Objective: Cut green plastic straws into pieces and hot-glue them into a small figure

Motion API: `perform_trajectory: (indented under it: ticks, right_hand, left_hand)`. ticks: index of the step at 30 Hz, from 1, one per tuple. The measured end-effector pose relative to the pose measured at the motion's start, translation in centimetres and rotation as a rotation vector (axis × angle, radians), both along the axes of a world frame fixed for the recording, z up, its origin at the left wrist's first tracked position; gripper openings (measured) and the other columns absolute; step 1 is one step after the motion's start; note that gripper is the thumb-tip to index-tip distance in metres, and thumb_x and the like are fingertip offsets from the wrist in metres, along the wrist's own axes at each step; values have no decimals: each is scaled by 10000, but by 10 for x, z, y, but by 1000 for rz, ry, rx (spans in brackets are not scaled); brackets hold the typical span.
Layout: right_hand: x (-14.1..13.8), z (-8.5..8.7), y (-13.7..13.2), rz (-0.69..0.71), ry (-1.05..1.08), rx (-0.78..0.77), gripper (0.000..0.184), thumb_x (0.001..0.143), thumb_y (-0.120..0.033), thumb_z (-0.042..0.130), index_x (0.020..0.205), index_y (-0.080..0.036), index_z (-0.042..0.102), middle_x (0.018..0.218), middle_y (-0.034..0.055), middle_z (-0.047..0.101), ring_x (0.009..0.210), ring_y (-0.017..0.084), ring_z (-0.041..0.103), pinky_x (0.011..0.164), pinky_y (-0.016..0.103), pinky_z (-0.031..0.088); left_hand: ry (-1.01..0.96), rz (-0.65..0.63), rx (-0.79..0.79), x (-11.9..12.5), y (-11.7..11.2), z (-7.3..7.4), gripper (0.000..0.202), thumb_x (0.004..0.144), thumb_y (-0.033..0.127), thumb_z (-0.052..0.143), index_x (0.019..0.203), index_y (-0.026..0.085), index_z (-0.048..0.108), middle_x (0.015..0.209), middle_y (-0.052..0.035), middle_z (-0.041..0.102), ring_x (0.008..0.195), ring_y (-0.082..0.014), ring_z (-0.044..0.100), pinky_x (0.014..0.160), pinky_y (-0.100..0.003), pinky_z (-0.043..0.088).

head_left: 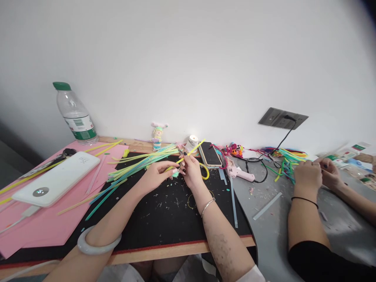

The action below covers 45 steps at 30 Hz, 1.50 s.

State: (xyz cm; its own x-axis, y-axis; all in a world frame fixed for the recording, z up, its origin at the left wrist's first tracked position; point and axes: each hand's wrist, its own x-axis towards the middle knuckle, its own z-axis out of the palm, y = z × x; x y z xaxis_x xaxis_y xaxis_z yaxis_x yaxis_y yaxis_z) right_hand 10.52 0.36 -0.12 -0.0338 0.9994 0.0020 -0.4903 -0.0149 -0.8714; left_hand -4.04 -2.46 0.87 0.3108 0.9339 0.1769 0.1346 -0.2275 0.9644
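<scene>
A yellow pipe cleaner (194, 148) runs slantwise through my fingers. My right hand (191, 169) pinches it near its upper stretch, and one end sticks out above the fingertips. Beside that wrist a yellow curl (208, 172) shows; whether it belongs to the same piece I cannot tell. My left hand (158, 175) is closed on the lower part of the pipe cleaner, with the fingertips almost meeting those of the right. A small mint-green piece (175, 174) shows just under the left fingertips. Loose pipe cleaners (141, 161) in green, blue and pale yellow lie left of my hands.
A black mat (164, 215) covers the table. Left are a power bank (58, 178), pink sheets (73, 219) and a bottle (76, 115). Behind stand a small figurine (158, 137) and a phone (210, 154). Right lies a pink glue gun (241, 172); a co-worker's hands (308, 174) work beyond.
</scene>
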Motion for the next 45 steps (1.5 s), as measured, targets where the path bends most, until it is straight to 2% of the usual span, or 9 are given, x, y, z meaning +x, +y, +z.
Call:
perform_trajectory:
  ticks: [4, 8, 13, 19, 25, 29, 33, 37, 45]
  right_hand:
    - [9, 2, 6, -149, 196, -1, 163, 716, -285, 613, 693, -180, 490, 523, -71, 400, 407, 46, 315, 368, 178, 233]
    - [20, 6, 9, -253, 341, -29, 167, 762, -265, 584, 679, -187, 462, 520, -71, 399, 415, 55, 325, 381, 183, 261]
    - [28, 12, 8, -223, 390, -45, 222, 831, -325, 519, 669, -197, 440, 499, -79, 334, 395, 62, 283, 367, 189, 254]
    - [33, 12, 8, -164, 459, -36, 221, 873, -286, 460, 672, -197, 434, 500, -79, 321, 377, 62, 271, 347, 176, 275]
    - [32, 14, 3, 131, 560, -21, 333, 924, -264, 332, 608, -181, 399, 451, -80, 264, 354, 55, 188, 319, 149, 217]
    - [23, 16, -3, 350, 376, -29, 338, 885, -290, 418, 570, -176, 368, 448, -76, 292, 356, 44, 180, 322, 146, 196]
    - [14, 12, -7, 522, 145, -37, 231, 831, -286, 509, 638, -164, 469, 429, -89, 316, 335, 32, 174, 311, 147, 141]
    - [8, 4, -9, 674, -34, -50, 221, 827, -290, 520, 658, -148, 512, 394, -97, 309, 320, 28, 197, 318, 146, 155]
    - [5, 4, -16, 863, -264, -106, 271, 831, -318, 523, 640, -127, 542, 367, -102, 293, 318, 19, 196, 334, 152, 172]
  left_hand:
    - [-114, 97, -26, -3, 2, 0, 432, 748, 391, 581, 1144, 218, 580, 845, -42, 681, 587, -131, 534, 567, -264, 444]
    - [-61, 197, -31, -9, 8, -5, 370, 747, 422, 579, 1053, 219, 631, 842, -33, 670, 595, -130, 523, 581, -265, 429]
    - [-7, 394, -78, -14, 16, -15, 417, 689, 509, 612, 921, 171, 689, 752, -46, 650, 652, -175, 556, 620, -299, 453]
    - [-248, 512, -114, -16, 16, -14, 466, 655, 490, 667, 1005, 183, 682, 855, -48, 654, 709, -149, 558, 673, -276, 460]
    - [-578, 568, -170, -16, 21, -16, 382, 623, 410, 714, 916, 165, 692, 904, -47, 646, 737, -126, 560, 665, -246, 450]
    - [-552, 513, -185, -16, 21, -19, 405, 614, 360, 730, 975, 184, 678, 892, -29, 634, 726, -109, 547, 663, -233, 443]
    - [-514, 488, -185, -14, 17, -19, 373, 602, 349, 741, 938, 196, 682, 924, -15, 626, 677, -84, 521, 610, -212, 421]
    - [-622, 475, -250, -12, 16, -15, 354, 598, 376, 750, 885, 179, 682, 878, -15, 621, 681, -86, 531, 622, -210, 423]
    - [-665, 491, -287, -12, 15, -12, 343, 601, 398, 751, 805, 132, 677, 785, -23, 599, 611, -77, 514, 556, -192, 409]
